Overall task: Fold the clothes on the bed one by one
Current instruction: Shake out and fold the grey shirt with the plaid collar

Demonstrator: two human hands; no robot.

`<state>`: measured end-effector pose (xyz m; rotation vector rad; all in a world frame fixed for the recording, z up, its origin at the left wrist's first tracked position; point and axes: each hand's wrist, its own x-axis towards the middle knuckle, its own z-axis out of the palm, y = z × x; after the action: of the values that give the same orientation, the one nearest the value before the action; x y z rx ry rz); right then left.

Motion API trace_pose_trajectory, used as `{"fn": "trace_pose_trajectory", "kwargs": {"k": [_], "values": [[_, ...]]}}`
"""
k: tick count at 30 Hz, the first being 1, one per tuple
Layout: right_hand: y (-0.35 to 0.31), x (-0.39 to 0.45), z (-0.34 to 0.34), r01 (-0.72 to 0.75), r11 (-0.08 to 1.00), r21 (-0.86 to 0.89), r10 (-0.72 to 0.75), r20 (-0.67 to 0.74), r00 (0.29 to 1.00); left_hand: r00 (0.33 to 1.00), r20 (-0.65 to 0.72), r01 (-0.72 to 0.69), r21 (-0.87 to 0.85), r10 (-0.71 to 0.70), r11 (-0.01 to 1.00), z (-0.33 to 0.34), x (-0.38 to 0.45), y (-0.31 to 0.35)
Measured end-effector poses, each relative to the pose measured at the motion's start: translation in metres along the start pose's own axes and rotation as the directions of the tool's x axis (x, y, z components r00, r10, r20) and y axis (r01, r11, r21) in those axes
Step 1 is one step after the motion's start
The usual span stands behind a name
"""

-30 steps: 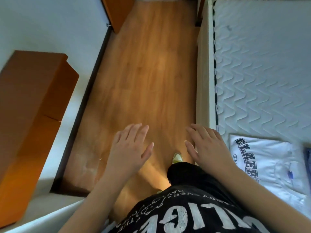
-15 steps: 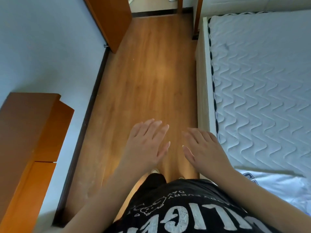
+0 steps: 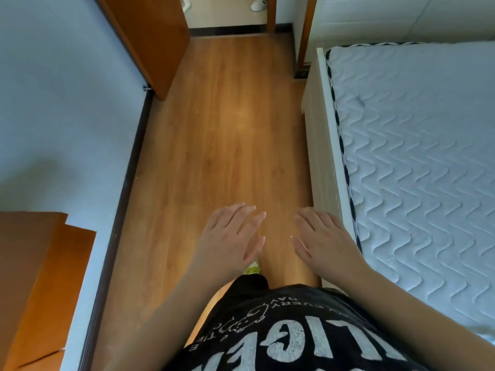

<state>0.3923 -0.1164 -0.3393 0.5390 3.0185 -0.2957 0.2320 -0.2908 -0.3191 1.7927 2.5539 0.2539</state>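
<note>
At six o'clock a black printed shirt (image 3: 281, 336) fills the near edge, and just beyond it the left hand (image 3: 230, 242) and right hand (image 3: 325, 242) hover palm-down, fingers straight, apart and holding nothing, above the wooden floor (image 3: 227, 135). At three o'clock lies the bed (image 3: 417, 156), its quilted mattress bare; no clothes show. At twelve o'clock stands a doorway (image 3: 230, 12).

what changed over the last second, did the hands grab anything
No grab. The view tilted up and moved forward along the wooden floor: the folded white shirt seen on the mattress a second ago has slipped out of frame, and a doorway now shows ahead. The left hand and right hand stayed open, empty, held out over the floor.
</note>
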Motion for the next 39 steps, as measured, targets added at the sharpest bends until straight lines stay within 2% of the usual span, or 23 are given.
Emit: {"fn": "trace_pose_trajectory", "kwargs": {"k": [5, 10, 22, 31, 39], "values": [[0.007, 0.079, -0.006, -0.064, 0.998, -0.010, 0.063, -0.023, 0.998, 0.997, 0.077, 0.025, 0.019, -0.027, 1.000, 0.004, 0.052, -0.066], [0.027, 0.149, -0.016, -0.080, 0.997, 0.014, 0.081, -0.101, 0.992, 0.995, 0.087, 0.040, 0.037, -0.043, 0.999, 0.002, 0.126, -0.107], [0.140, 0.316, -0.053, -0.126, 0.990, 0.058, 0.135, -0.185, 0.973, 0.978, 0.199, 0.049, 0.065, -0.061, 0.997, 0.005, 0.347, -0.157], [0.214, 0.460, -0.095, -0.090, 0.995, 0.053, 0.097, -0.156, 0.983, 0.975, 0.176, 0.116, 0.114, -0.135, 0.987, -0.008, 0.490, -0.205], [0.243, 0.600, -0.103, -0.120, 0.993, 0.018, 0.121, -0.156, 0.980, 0.980, 0.134, 0.137, 0.083, -0.147, 0.987, 0.004, 0.597, -0.302]]}}
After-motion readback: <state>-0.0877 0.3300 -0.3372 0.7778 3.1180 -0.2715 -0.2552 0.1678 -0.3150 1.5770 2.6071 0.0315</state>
